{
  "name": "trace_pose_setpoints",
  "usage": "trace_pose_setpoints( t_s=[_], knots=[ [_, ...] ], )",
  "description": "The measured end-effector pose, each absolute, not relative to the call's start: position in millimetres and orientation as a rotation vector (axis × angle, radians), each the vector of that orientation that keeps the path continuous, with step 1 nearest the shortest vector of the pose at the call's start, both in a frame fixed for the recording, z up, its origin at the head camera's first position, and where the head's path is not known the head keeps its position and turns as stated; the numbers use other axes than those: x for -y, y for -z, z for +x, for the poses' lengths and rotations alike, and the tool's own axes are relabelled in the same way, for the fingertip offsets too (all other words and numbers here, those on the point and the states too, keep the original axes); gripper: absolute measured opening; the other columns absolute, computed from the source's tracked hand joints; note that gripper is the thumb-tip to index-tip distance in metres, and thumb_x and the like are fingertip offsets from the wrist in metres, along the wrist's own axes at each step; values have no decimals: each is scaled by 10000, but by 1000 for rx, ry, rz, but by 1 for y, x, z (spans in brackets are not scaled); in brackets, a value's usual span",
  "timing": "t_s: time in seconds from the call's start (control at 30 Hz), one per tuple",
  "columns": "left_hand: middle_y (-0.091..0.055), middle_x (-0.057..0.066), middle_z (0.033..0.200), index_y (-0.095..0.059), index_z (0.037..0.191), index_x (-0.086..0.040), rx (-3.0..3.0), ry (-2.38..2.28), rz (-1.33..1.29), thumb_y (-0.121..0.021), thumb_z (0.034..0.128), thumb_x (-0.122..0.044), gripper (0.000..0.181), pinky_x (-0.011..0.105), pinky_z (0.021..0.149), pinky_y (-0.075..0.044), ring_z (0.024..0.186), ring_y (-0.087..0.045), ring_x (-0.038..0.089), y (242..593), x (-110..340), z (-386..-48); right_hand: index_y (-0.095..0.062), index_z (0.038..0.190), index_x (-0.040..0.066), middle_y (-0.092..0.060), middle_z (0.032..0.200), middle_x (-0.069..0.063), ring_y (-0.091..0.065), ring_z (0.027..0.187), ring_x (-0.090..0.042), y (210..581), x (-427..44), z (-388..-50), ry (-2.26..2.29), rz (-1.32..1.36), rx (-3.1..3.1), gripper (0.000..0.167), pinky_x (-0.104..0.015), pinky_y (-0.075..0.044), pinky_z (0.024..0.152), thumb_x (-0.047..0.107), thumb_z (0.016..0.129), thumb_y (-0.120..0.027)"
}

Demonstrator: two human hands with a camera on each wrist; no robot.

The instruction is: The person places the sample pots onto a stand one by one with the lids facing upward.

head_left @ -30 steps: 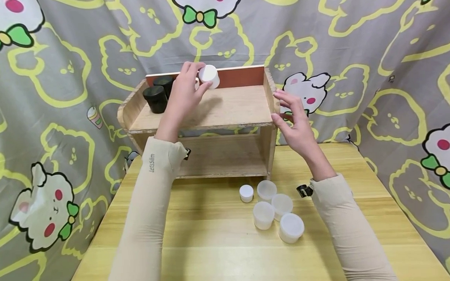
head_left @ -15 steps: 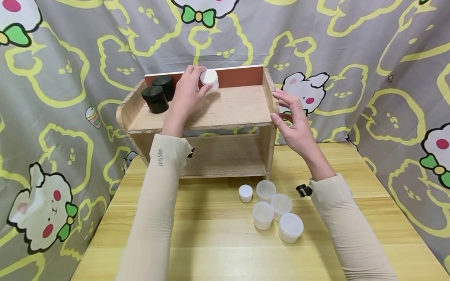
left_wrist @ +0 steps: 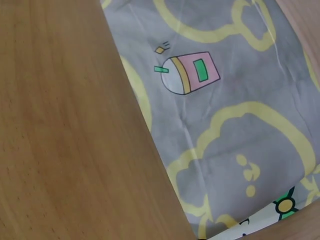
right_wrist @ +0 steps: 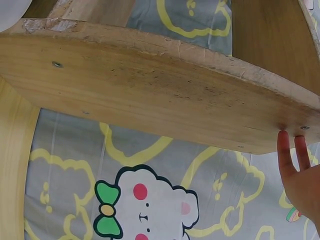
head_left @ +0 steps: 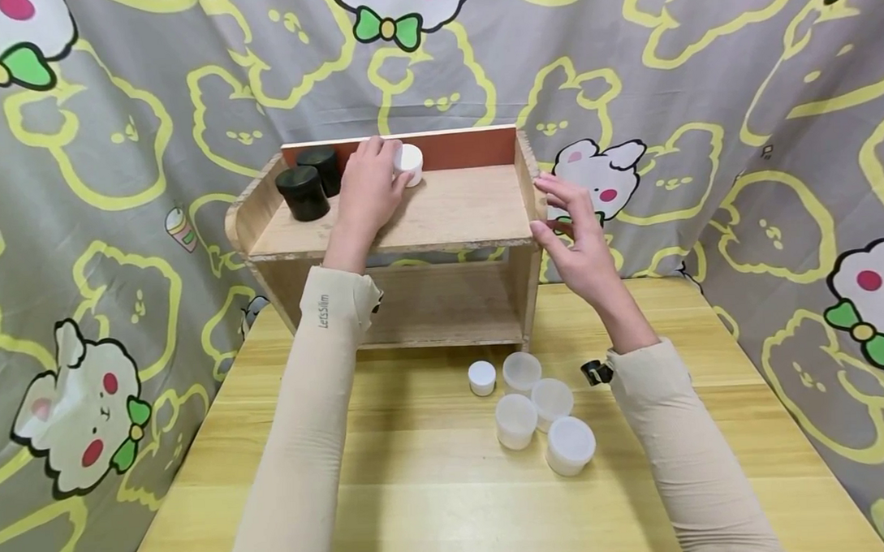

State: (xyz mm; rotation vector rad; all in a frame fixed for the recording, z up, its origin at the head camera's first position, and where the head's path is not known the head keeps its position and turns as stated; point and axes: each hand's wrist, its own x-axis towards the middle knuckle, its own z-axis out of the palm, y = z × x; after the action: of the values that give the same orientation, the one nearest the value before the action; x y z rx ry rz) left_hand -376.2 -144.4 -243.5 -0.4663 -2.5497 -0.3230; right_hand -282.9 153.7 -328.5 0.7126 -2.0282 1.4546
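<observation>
Jar [head_left: 412,165], white, pinched by left hand [head_left: 369,185] at top of wooden shelf [head_left: 476,206], near two black jars [head_left: 302,195]. Right hand [head_left: 578,237], fingers spread, touches shelf's outer side.

At eleven o'clock in the head view, the person's left hand [head_left: 369,185] pinches, its forearm [head_left: 308,427] sloping from seven; the right hand [head_left: 580,243], fingers loosely bent, reaches between two and three.

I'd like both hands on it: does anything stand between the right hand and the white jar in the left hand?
Yes: the shelf's right side panel. The right hand is at its outer side; the white jar is inside.
</observation>
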Motion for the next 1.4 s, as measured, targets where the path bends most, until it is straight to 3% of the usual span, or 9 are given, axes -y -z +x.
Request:
trace_pose_setpoints(
  t_s=[0.87,1.13,1.4],
  knots=[
    [-634,133,1358,-597,1410,-74,2528,117,-402,-555,1071,-366,449,443,1185,-316,1309,-508,321,248,143,-373,-505,1503,186,-389,1595,57,-486,1383,-240,328,-153,-281,-1441,714,2027,509,-439,-460,1035,77,1021,-624],
    [-627,128,1383,-582,1445,-79,2542,92,-380,-538,1077,-380,478,432,1197,-303,1337,-496,308,246,142,-371,-482,1512,149,-361,1609,-4,-467,1402,-307,328,-153,-283,-1449,703,2036,541,-542,-460,1050,25,1007,-629],
    [-610,133,1420,-554,1481,-69,2562,101,-374,-542,1073,-390,519,433,1211,-295,1355,-487,315,245,143,-370,-493,1508,166,-370,1605,31,-473,1393,-268,328,-153,-281,-1452,715,2032,522,-445,-454,1040,47,1016,-624]
  ],
)
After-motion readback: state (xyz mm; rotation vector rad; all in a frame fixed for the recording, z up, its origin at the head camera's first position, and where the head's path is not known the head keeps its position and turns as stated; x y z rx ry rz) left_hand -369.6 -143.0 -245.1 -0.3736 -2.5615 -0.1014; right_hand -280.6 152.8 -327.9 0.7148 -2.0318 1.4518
